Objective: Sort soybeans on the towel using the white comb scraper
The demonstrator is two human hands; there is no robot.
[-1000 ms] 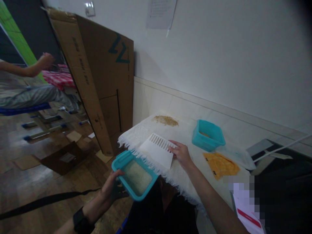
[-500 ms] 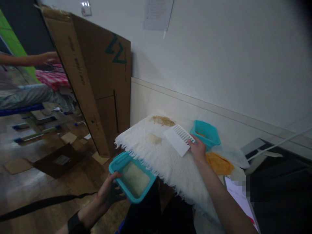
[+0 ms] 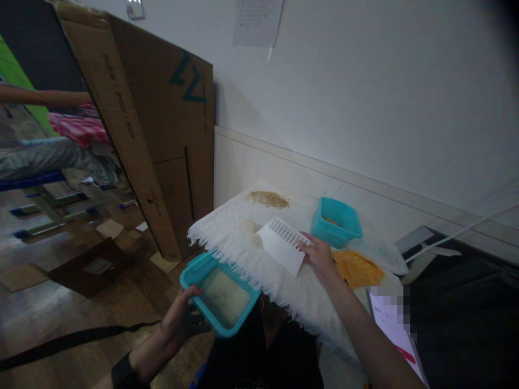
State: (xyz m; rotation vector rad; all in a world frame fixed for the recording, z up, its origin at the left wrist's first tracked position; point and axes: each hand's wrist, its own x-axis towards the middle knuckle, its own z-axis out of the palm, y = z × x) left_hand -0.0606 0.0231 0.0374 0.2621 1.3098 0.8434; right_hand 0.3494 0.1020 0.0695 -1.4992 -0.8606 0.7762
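"Tub [image 3: 211, 319], blue, 1 pc, white grains [image 3: 227, 296] inside. Loc?"
"At fringed near edge of white cloth [image 3: 227, 227], over the lap. Can't tell if tub & cloth touch."
"Held by?"
"L hand [image 3: 177, 320]: thumb hooked over rim, other fingers round the outside, partly hidden."
"R hand [image 3: 320, 257]?"
"Pinching slotted scraper [image 3: 281, 251], white, 1 pc, by its R corner, slotted end. It's over the cloth, tilt unclear from where I stand."
"Next to it?"
"Pale heap [image 3: 252, 231], sm., at scraper's L edge; contact can't be told. Farther back, nr wall [image 3: 324, 108]: brown grains [image 3: 270, 199], loose on cloth."
"R side?"
"Second tub [image 3: 333, 234], blue, upright, some grains inside. Orange fabric [image 3: 359, 268], 1 pc, crumpled, just in front."
"L side?"
"Cardboard box [image 3: 162, 108], lg., standing. Beyond: co-worker's arm [image 3: 44, 97], outstretched above red checked cloth [image 3: 81, 128]."
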